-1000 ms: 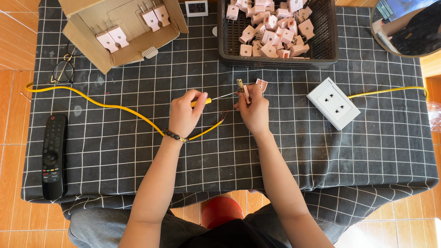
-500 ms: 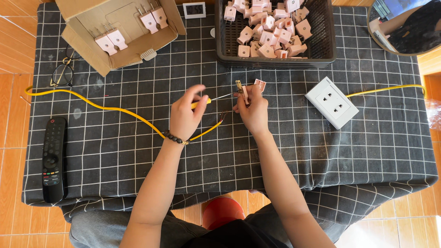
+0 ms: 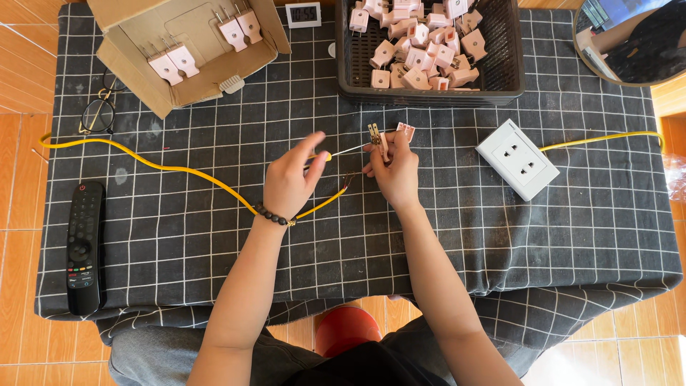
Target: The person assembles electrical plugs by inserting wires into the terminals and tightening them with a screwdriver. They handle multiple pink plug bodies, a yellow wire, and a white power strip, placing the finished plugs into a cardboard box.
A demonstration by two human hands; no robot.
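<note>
My left hand (image 3: pixel 289 180) pinches a yellow-handled screwdriver (image 3: pixel 336 153) whose thin shaft points right. Its tip reaches the small pink plug (image 3: pixel 381 141) with two metal prongs that my right hand (image 3: pixel 392 171) holds upright. A second pink piece (image 3: pixel 405 130) shows above my right fingers. A yellow cable (image 3: pixel 164 169) runs from the left table edge under my left wrist. Its bare end (image 3: pixel 348 180) lies between my hands.
A black basket (image 3: pixel 500 71) of several pink plugs stands at the back. A cardboard box (image 3: pixel 136 75) with plugs is back left. A white socket block (image 3: pixel 517 158) with yellow lead lies right. Glasses (image 3: pixel 98 113) and a black remote (image 3: pixel 85 246) lie left.
Both hands stay together at the same spot over the cloth. The camera view has shifted slightly; nothing else has visibly moved.
</note>
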